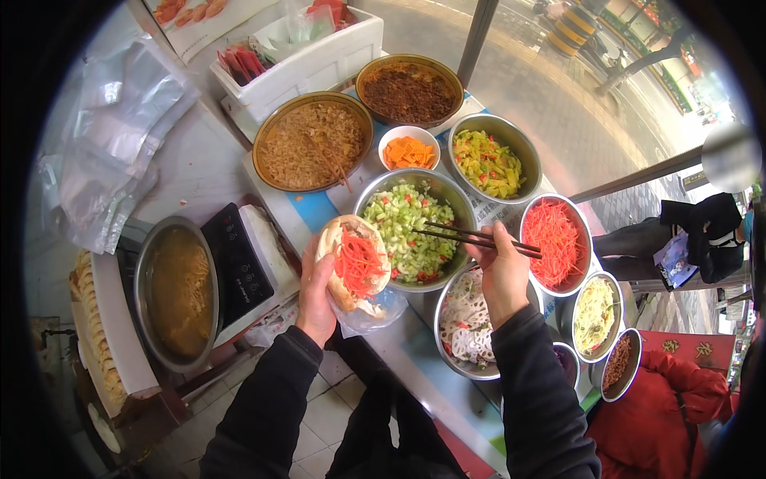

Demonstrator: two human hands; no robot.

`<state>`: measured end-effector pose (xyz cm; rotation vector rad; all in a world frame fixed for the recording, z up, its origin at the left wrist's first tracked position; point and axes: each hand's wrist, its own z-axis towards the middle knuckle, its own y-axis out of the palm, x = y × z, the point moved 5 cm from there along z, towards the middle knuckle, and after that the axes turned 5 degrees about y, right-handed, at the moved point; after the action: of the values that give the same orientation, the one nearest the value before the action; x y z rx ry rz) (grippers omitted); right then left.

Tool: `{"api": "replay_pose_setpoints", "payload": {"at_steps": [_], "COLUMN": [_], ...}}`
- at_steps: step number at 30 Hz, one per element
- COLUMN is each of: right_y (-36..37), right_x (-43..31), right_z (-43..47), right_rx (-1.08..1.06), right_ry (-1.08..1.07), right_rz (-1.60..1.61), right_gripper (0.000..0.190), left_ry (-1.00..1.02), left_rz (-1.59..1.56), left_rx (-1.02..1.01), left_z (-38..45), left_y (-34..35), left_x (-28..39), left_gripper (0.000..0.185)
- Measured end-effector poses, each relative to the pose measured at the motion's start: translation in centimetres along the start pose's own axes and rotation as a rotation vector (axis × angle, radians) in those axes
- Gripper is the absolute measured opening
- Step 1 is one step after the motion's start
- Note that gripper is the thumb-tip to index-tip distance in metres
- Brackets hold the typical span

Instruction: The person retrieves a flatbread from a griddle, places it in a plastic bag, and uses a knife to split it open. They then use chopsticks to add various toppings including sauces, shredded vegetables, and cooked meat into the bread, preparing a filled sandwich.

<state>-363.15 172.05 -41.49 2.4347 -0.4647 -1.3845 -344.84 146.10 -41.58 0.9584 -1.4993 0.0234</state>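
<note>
In my left hand point(317, 293) is a split bread bun point(330, 242), held with a clear plastic bag point(371, 314) beneath it. Orange-red shredded carrot point(360, 260) fills its opening. My right hand point(501, 269) grips a pair of dark chopsticks point(461, 234). Their tips reach over a steel bowl of chopped green vegetable point(407, 224) with red bits; I cannot tell whether they touch it. Under my right wrist lies a bowl of sliced lotus root point(470, 329), partly hidden by the sleeve. A bowl of shredded carrot point(552, 242) stands just right of that hand.
Around these stand yellow-green pickles point(488, 161), orange slices point(408, 152), two brown-rimmed bowls of minced food point(317, 141) point(410, 93), and pale shreds point(594, 317). At left are a pan of broth point(176, 293), an induction cooker point(236, 260) and hanging plastic bags point(119, 138). A person in red point(652, 419) stands beyond the counter.
</note>
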Motion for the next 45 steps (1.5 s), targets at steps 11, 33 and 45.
{"api": "replay_pose_setpoints", "payload": {"at_steps": [11,33,45], "right_y": [4.4,3.6,-0.5], "right_x": [-4.9,-7.4,1.5], "right_z": [-7.4,-10.0,-3.0], "right_rx": [-0.149,-0.1,0.064], "right_ry": [-0.099,-0.36,-0.058], "right_rz": [-0.086,-0.344,-0.11], "right_gripper": [0.022,0.029,0.023], "left_ry": [0.026,-0.031,-0.067], "left_rz": [0.003,-0.098,-0.106], "left_rx": [0.021,0.036,0.023], "left_z": [-0.1,0.1,-0.2], "left_y": [0.3,-1.1,-1.1], "left_x": [0.6,-0.9,-0.9], "left_gripper": [0.058,0.056,0.057]}}
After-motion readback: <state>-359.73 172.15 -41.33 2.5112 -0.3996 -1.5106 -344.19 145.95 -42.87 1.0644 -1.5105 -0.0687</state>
